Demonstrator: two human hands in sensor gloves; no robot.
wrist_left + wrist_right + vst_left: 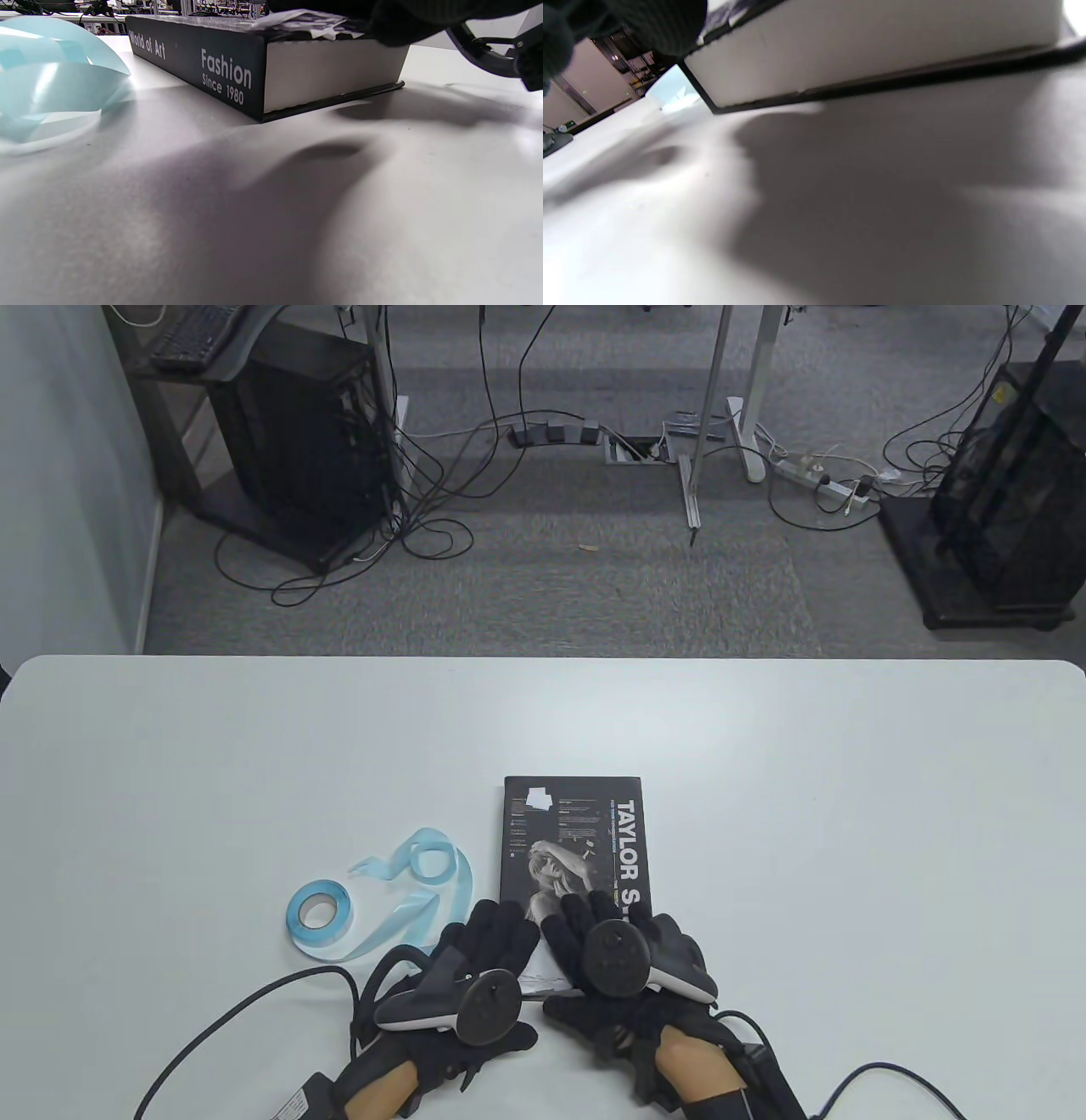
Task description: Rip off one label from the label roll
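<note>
A light-blue label roll (320, 918) lies on the white table (848, 814), left of a black book (573, 840). A loose strip (424, 875) curls from the roll toward the book; it also shows in the left wrist view (55, 84). My left hand (496, 925) rests with fingers spread on the book's near left corner. My right hand (585, 916) rests flat on the book's near end beside it. A white crinkled piece (305, 21) lies on the cover under the fingers (382, 17). I cannot tell whether any finger pinches it.
The book (220, 72) lies flat with its spine toward the roll; its page edge (865, 46) faces me. Glove cables (254, 1010) trail off the near table edge on both sides. Beyond the far edge, the floor holds cables and black equipment stands.
</note>
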